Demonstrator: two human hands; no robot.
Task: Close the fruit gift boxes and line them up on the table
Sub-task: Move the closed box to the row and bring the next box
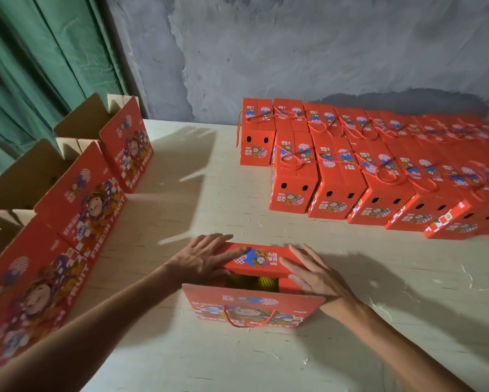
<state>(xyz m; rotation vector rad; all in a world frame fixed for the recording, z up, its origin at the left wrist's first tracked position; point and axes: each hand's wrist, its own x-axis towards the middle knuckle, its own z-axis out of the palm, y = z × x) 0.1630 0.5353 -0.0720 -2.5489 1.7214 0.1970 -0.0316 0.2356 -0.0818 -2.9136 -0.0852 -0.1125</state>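
From the head view, your fruit gift box [254, 281] sits near the front middle of the table [198, 193], half closed. It is thin printed cardboard, so expect the flaps to be stiff along the folds but easy to crease; with fruit inside, the box is probably fairly heavy. Press on the flaps near their edges, and carry it by the sides or the red cord handle [249, 321].

Your left hand [202, 258] and right hand [312, 274] lie flat with straight fingers on the far flap [261, 257], holding nothing. The near flap [251, 305] stands open, and yellow fruit [259, 282] shows through the gap.

The box is bright red with a cartoon figure. Closed boxes [359, 171] are lined up far right; open boxes [68, 207] wait left.
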